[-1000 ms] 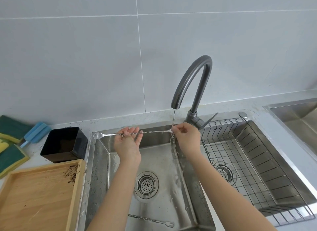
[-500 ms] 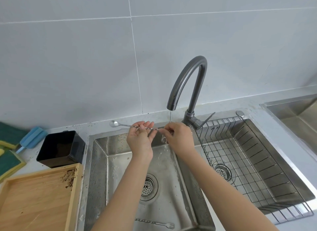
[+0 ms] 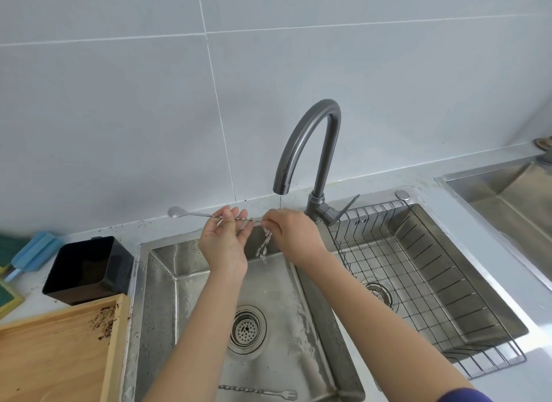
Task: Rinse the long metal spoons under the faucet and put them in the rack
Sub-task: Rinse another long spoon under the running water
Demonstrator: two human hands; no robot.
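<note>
A long metal spoon [image 3: 191, 214] with a twisted shaft lies level over the left sink basin [image 3: 161, 282], bowl end pointing left. My left hand [image 3: 225, 240] pinches its middle between fingertips. My right hand [image 3: 291, 232] grips its right end under the grey faucet [image 3: 307, 144], where a thin stream of water splashes off and falls into the basin. A second long utensil [image 3: 258, 391] with a twisted shaft and a forked end lies on the basin floor near the front. The wire rack [image 3: 418, 282] sits in the right basin, holding nothing.
A black square container [image 3: 86, 270] stands left of the sink, with a wooden tray [image 3: 53, 351] carrying dark crumbs in front of it. Sponges and a blue scrubber [image 3: 33, 253] lie at the far left. Another steel sink [image 3: 504, 192] is at the right edge.
Both hands have slid the spoon to the right along its length, so its bowl sits closer to the faucet. Water now splashes visibly off the spoon at my right hand.
</note>
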